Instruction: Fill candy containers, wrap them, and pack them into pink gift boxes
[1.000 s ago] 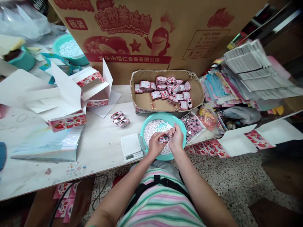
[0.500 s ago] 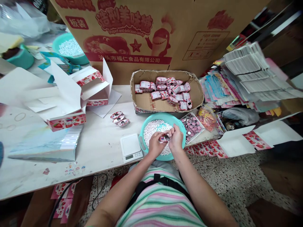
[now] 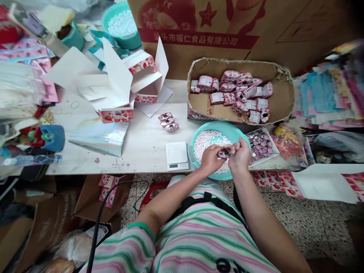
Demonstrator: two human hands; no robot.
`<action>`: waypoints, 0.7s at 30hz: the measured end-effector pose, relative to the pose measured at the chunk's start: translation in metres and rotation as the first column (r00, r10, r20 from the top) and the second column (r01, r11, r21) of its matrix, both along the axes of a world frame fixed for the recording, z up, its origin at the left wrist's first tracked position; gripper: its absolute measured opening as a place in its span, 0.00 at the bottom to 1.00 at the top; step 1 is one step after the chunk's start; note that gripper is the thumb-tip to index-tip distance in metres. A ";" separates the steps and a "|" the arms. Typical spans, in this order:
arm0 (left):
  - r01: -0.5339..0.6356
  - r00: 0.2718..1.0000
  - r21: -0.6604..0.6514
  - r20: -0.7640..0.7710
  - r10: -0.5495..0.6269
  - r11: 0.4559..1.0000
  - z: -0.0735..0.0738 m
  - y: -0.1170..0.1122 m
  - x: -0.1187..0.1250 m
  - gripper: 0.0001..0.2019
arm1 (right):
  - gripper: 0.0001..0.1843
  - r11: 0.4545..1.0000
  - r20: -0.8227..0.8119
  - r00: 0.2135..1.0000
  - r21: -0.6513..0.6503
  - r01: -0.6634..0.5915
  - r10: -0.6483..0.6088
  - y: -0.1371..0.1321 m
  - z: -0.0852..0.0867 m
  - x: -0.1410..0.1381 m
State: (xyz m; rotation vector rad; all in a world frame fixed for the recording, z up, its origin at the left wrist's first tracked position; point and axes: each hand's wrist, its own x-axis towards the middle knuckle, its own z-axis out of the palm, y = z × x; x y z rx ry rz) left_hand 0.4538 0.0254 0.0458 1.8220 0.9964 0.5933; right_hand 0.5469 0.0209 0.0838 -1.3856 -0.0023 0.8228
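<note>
Close fingerwork above the teal basin [image 3: 230,131]

My left hand [image 3: 212,159] grasps a small printed container [image 3: 223,154], pinching it between thumb and fingers over the basin's middle. My right hand [image 3: 240,155] sits at the container's 3 o'clock, curled, its fingertips at that end; I cannot tell whether it grips the rim or some small piece, because my fingers hide it. A dark spot on the container's upper side looks like an opening.

The step in hand, as I judge it, is working on that 1 container at its opening. The next move seems to call for a steady left grip, the opening turned up, and small, precise pressure from the right fingertips rather than any big swing of the arm. A tilt could spill whatever is inside.

Pale pellets [image 3: 203,144] lie below, mostly toward the basin's 9 o'clock. Going round from the basin, a white scale [image 3: 176,153] rests on the desk [image 3: 142,144] at 9 o'clock, 3 similar containers [image 3: 168,122] stand in a row at 10, a cardboard box [image 3: 200,101] of others is at 1, and round pink pieces [image 3: 260,146] fill a white tray [image 3: 273,147] at 3.
</note>
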 end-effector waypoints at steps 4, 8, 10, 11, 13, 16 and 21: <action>0.002 1.000 -0.012 0.011 -0.002 1.000 -0.006 -0.003 -0.005 0.20 | 0.20 0.999 -0.137 0.990 0.028 0.023 -0.019 -0.007 -0.004 0.006; 0.034 0.997 -0.042 0.075 -0.030 0.999 -0.005 0.000 -0.022 0.20 | 0.21 0.987 -0.261 0.957 0.062 0.148 -0.127 -0.010 -0.004 0.023; 0.000 0.995 -0.056 0.095 0.005 0.998 -0.004 0.002 -0.034 0.20 | 0.23 0.986 -0.282 0.949 0.050 0.158 -0.138 -0.014 -0.003 0.035; -0.026 0.993 -0.060 0.110 0.032 0.998 -0.003 0.004 -0.040 0.20 | 0.24 0.988 -0.283 0.950 0.041 0.146 -0.129 -0.017 -0.003 0.040; -0.080 0.986 -0.073 0.140 0.089 0.994 -0.002 0.007 -0.051 0.18 | 0.24 0.992 -0.276 0.955 0.026 0.120 -0.109 -0.026 -0.004 0.050; -0.108 0.979 -0.112 0.163 0.126 0.988 0.002 0.011 -0.065 0.16 | 0.25 0.995 -0.264 0.959 0.000 0.103 -0.099 -0.042 -0.012 0.054; -0.078 0.973 -0.187 0.200 0.116 0.979 0.013 0.017 -0.082 0.15 | 0.31 0.992 -0.012 0.993 -0.043 -0.118 0.117 -0.051 -0.008 0.036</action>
